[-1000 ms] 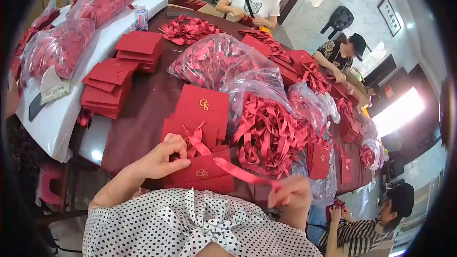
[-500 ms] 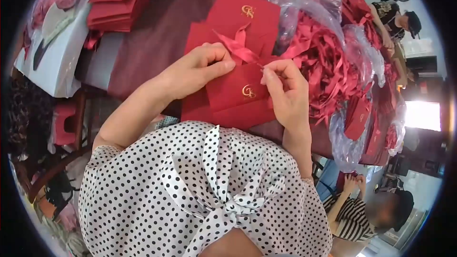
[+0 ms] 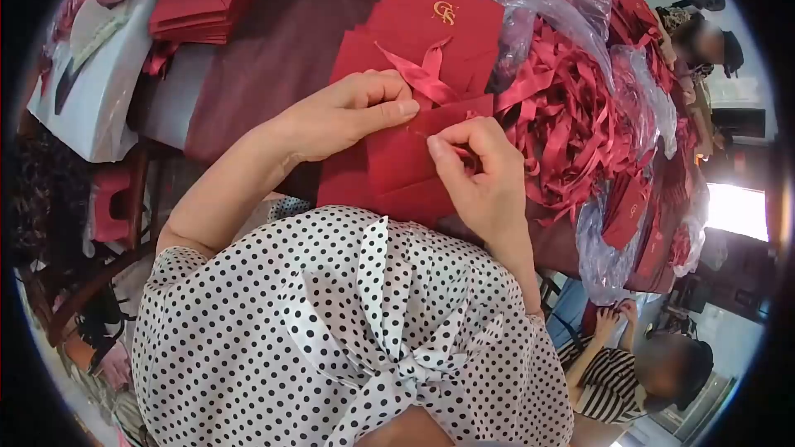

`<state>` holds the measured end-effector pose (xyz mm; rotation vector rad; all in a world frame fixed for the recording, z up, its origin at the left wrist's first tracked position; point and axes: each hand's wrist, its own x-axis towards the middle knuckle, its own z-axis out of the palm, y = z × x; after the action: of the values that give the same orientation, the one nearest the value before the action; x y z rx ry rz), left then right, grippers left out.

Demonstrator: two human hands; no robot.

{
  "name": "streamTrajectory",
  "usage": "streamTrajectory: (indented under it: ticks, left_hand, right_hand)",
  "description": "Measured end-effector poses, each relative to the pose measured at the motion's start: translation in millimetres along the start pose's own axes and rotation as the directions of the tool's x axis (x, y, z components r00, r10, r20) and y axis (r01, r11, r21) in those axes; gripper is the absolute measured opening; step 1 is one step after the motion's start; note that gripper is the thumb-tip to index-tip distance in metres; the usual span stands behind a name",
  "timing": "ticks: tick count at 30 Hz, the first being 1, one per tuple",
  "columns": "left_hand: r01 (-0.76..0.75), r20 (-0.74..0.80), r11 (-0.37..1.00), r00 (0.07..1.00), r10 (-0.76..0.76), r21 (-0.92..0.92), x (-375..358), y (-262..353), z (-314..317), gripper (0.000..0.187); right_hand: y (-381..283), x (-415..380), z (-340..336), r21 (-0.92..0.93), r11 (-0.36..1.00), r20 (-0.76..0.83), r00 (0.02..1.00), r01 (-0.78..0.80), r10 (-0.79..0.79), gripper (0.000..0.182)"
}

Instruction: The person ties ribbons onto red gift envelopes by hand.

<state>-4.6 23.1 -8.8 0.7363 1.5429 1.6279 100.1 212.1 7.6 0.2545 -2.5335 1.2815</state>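
A flat red paper bag lies before me on several more red paper bags, the top one bearing a gold logo. My left hand is closed at the upper left edge of the near bag, thumb on top and fingers curled. A shiny red ribbon lies crossed just beyond that thumb. Over the near bag's right side, my right hand is closed in a pinch, thumb against forefinger. What it pinches is too small to make out, and the hand covers the bag's logo.
Loose red ribbons spill from clear plastic on the right. A stack of red bags stands upper left, beside a white box. Two other people work at the right, one in a striped shirt.
My right hand has moved left and slightly down across the bag, now covering its gold logo. My left hand has shifted slightly right. The bags have moved a little in view.
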Motion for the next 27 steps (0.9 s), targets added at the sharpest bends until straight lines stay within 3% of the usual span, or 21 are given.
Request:
streamTrajectory:
  ticks: [4, 6, 10, 12, 13, 15, 20, 22, 25, 27]
  left_hand:
    - [-0.054, -0.021, 0.998, 0.998, 0.055, 0.023, -1, -6, -2, 0.025]
    - [-0.159, -0.063, 0.970, 0.983, 0.173, 0.186, -1, -11, -1, 0.023]
    - [-0.289, -0.101, 0.915, 0.939, 0.328, 0.282, 2, -16, 5, 0.023]
    - [-0.350, -0.065, 0.817, 0.904, 0.423, 0.458, 3, -19, 3, 0.021]
    - [-0.349, -0.062, 0.819, 0.905, 0.421, 0.455, 3, -17, 6, 0.021]
    - [-0.378, -0.059, 0.634, 0.828, 0.557, 0.675, 1, -10, 14, 0.017]
    - [-0.320, -0.070, 0.410, 0.710, 0.700, 0.854, -3, -3, 27, 0.014]
    - [-0.264, -0.085, 0.369, 0.701, 0.708, 0.891, -7, -2, 34, 0.014]
    - [-0.174, -0.096, 0.292, 0.687, 0.720, 0.940, -9, -5, 38, 0.016]
    - [-0.147, -0.046, 0.190, 0.662, 0.748, 0.971, -11, -5, 39, 0.017]
  right_hand:
    - [-8, 3, 7, -0.038, 0.999, -0.004, 0.999, 0.039, -0.039, 0.008]
    - [-4, 5, 12, -0.051, 0.995, -0.013, 0.996, 0.087, -0.088, 0.008]
    - [-1, 8, 17, -0.114, 0.986, -0.043, 0.991, 0.122, -0.127, 0.011]
    - [0, 8, 16, -0.146, 0.981, -0.020, 0.991, 0.131, -0.135, 0.013]
    - [1, 7, 16, -0.175, 0.974, 0.006, 0.989, 0.146, -0.147, 0.016]
    - [-1, 7, 16, -0.225, 0.957, 0.015, 0.983, 0.183, -0.185, 0.017]
    - [-20, 6, 17, -0.488, 0.842, 0.019, 0.968, 0.229, -0.252, 0.020]
    - [-17, 6, 18, -0.487, 0.837, 0.007, 0.960, 0.248, -0.281, 0.020]
    - [-14, 7, 12, -0.197, 0.970, 0.039, 0.990, 0.141, -0.136, 0.018]
    - [-16, 8, 11, -0.163, 0.982, 0.044, 0.995, 0.092, -0.086, 0.017]
